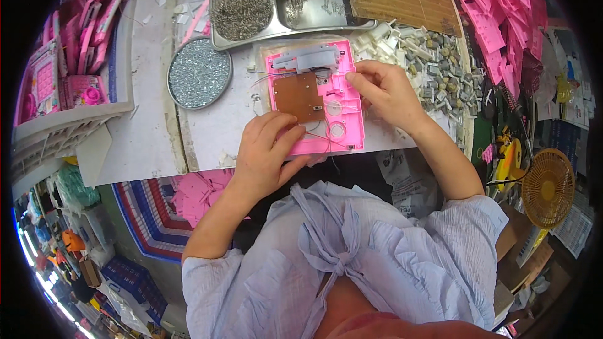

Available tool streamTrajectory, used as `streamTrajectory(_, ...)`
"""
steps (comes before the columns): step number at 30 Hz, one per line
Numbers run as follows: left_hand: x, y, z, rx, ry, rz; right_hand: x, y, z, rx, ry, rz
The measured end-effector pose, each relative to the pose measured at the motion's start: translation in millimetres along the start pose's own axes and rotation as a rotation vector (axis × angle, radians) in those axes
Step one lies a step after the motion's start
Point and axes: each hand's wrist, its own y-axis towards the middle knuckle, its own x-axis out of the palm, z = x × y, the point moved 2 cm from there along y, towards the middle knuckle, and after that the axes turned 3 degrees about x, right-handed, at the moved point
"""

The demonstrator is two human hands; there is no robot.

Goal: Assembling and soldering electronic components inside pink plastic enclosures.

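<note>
A pink plastic housing (355, 127) lies open side up on the table's near edge, with a brown circuit board (298, 95) inside it. Across its top sits a grey plastic part (306, 58), and thin wires run over the lower half. My left hand (267, 150) rests its fingertips on the board's lower left corner, thumb apart below the housing's near edge. At the upper right edge of the housing, my right hand (391, 94) has thumb and forefinger closed on the rim; its other fingers are curled and partly hidden.
Behind the housing stands a metal compartment tray (279, 32) of small springs. A round dish (201, 74) of screws is left. Small white and grey parts (433, 69) are heaped right, beside a brown corrugated board (402, 0). Pink pieces fill a crate (119, 110) at far left.
</note>
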Motion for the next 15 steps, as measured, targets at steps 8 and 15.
streamTrajectory(8,-13.4,7.8,-5.3,0.002,0.084,-0.069,-4.0,17.0,-7.1,-0.306,-0.602,0.172)
streamTrajectory(15,-10.4,15.9,-9.3,-0.016,0.089,-0.11,-9.3,28.0,-24.5,-0.726,-0.786,0.218)
